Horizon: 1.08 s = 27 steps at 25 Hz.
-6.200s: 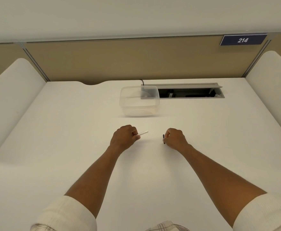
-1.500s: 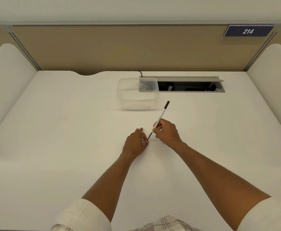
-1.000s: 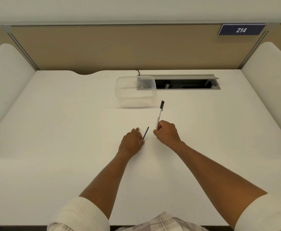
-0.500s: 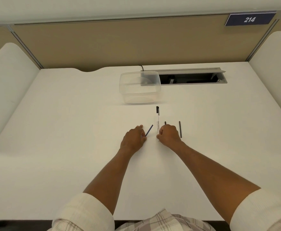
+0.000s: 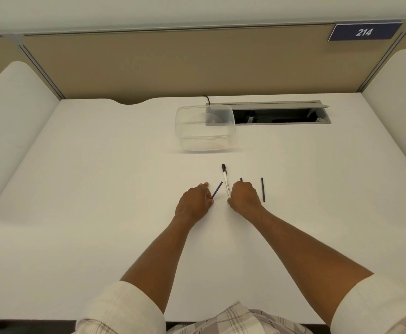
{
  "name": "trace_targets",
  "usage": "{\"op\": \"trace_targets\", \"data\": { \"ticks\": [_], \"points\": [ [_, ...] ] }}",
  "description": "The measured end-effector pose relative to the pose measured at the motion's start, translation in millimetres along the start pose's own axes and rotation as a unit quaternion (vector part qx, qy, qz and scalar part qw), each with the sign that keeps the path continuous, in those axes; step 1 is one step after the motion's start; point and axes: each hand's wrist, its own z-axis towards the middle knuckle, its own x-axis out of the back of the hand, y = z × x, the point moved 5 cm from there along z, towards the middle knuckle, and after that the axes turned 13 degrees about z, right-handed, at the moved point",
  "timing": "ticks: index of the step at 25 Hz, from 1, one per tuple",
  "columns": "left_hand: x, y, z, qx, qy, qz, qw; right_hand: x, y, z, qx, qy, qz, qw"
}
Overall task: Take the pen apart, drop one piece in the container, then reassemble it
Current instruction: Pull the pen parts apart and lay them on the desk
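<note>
Pen is in pieces, so disassembly looks underway or done. Nothing visible inside the container: it reads empty from here, so the drop step is, by my read, not done. Reassembly also left.

Where things are:
- White pen barrel with black end lies on the table, black end pointing toward the container, near end at the right hand.
- Thin dark rod, probably the refill, lies tilted beside the barrel on its left side, lower end at the left hand's fingertips.
- Another thin dark stick lies loose on the table just right of the right hand, touching nothing.
- A small dark tip pokes out above the right hand; can't tell which part it is.

Grips:
- Left hand pinches the lower end of the dark rod, fingers curled.
- Right hand is clenched knuckles-up, near end of the barrel at its thumb side; appears to hold the barrel, possibly also the small dark piece. Fingers hidden, so not certain.

Container sits well beyond the parts, next to the open cable tray.

Judgement: roughly a third through.
</note>
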Motion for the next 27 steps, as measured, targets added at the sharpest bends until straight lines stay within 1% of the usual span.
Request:
{"op": "trace_targets", "data": {
  "ticks": [4,8,11,14,17,23,25,27],
  "points": [
    [1.0,0.3,0.3,-0.002,-0.003,0.009,1.0,0.4,-0.2,-1.7,-0.007,-0.011,0.001,1.0],
    [6.2,3.6,1.6,-0.006,0.008,0.041,0.999,4.3,-3.2,-2.5,-0.002,-0.018,0.004,1.0],
    [10.4,5.4,2.1,-0.009,0.019,0.065,0.998,9.5,-9.5,-3.1,0.035,0.008,0.064,0.997],
    [13.1,7.6,3.7,-0.016,0.023,0.08,0.996,14.2,-22.8,-3.2,0.093,0.012,0.127,0.987],
    [16.0,9.4,5.5,-0.018,0.025,0.083,0.996,17.1,-32.0,-0.6,0.116,0.015,0.143,0.983],
    [16.8,-3.1,18.3,-0.002,0.043,0.035,0.998,22.8,-30.0,7.6,0.079,0.014,0.11,0.991],
    [13.6,-8.6,26.7,0.007,0.029,0.027,0.999,31.4,-28.8,14.2,0.072,0.03,0.128,0.989],
    [8.9,-14.9,35.4,0.022,-0.005,0.032,0.999,42.0,-29.2,21.8,0.061,0.052,0.157,0.984]
  ]
}}
